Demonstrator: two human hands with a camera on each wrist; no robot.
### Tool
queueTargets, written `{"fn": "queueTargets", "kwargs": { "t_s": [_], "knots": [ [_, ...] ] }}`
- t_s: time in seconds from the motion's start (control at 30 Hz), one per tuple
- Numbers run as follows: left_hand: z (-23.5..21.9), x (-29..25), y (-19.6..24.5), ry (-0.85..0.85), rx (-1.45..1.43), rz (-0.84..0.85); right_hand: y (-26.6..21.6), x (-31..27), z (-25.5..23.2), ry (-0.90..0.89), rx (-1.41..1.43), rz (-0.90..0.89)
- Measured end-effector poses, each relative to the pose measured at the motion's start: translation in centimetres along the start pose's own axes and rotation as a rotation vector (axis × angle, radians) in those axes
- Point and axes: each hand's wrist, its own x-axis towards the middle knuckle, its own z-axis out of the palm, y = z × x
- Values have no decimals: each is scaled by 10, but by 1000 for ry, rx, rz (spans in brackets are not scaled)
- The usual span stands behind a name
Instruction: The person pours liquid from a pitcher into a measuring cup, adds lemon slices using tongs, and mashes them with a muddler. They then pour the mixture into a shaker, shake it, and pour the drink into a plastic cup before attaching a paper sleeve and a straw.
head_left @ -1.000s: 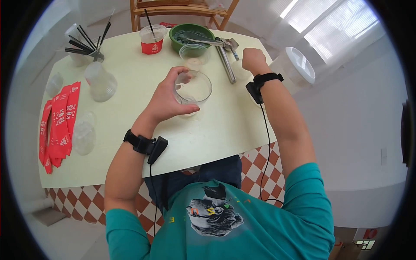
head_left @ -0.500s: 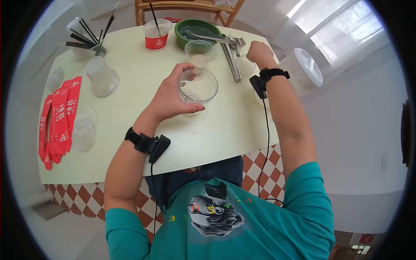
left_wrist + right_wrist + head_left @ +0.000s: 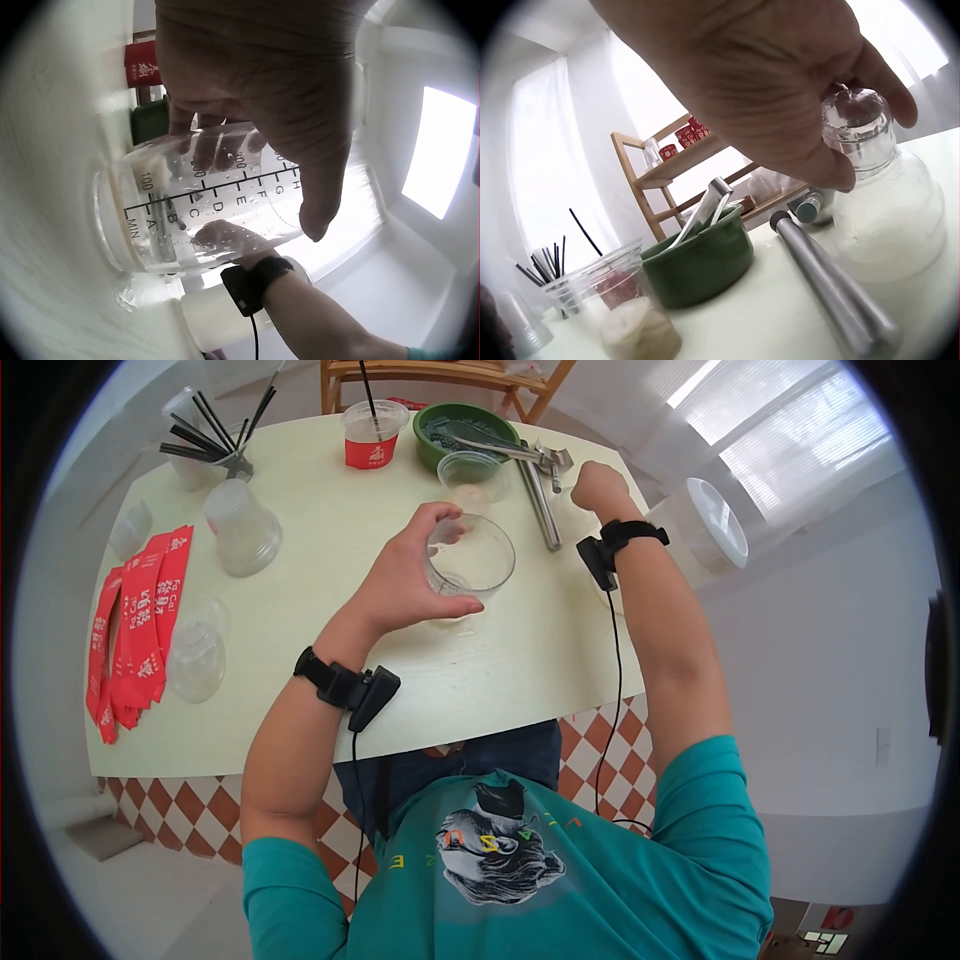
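1. We see the pale desk (image 3: pixel 500 670), its rounded near edge just in front of our body.
2. Red printed strips (image 3: pixel 150 620) lie fanned by the desk's left edge, well apart from our hands; we read "Fa Cai" beside larger characters.
3. The green bowl (image 3: pixel 709 270) sits toward the far edge, metal tongs (image 3: pixel 714 196) leaning over its rim.
4. Near the right edge, the fingers of our right hand (image 3: pixel 600 490) grasp the narrow top of a clear vessel (image 3: pixel 889 217), which stands on the desk.
5. The fingers of our left hand (image 3: pixel 400 585) curl round the clear measuring cup (image 3: pixel 225 195), thumb on the near side. We hold it upright, well back from the near edge, with space between it and our right hand. Its black scale reads MIN, letters A to H, and 100 and 300 among its numbers.
6. A red-banded cup (image 3: pixel 370 452) stands left of the bowl; its pale characters are too small for us to read.
7. Between bowl and vessel lies a steel rod (image 3: pixel 541 505).
8. Black straws (image 3: pixel 205 435) fan out near the far left edge.
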Motion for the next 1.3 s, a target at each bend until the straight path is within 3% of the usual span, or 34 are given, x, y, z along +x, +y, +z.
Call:
{"fn": "queueTargets", "kwargs": {
  "t_s": [0.07,0.27,0.3,0.37,0.4,0.43,0.57,0.97,1.3],
  "knots": [
    [0,1,-2,4,-14,9,-2,-19,-18,43,-6,-7],
    [0,0,1,3,-2,-6,11,-118,-88,532,243,-224],
    [1,0,0,1,-2,-9,11,-137,-98,528,245,-224],
    [1,1,0,-6,-14,-13,6,-167,-117,488,517,-427],
    [1,1,-1,-9,-13,-13,1,-175,-121,488,520,-423],
    [1,1,-1,-21,-40,-29,-8,-182,-124,449,567,-533],
    [4,2,-4,-13,-208,11,-40,-181,-119,390,666,-816],
    [1,1,3,-53,-213,-72,-59,-165,-136,72,525,-879],
    [3,0,3,-25,-174,-42,-61,-160,-134,62,427,-981]
  ]
}}
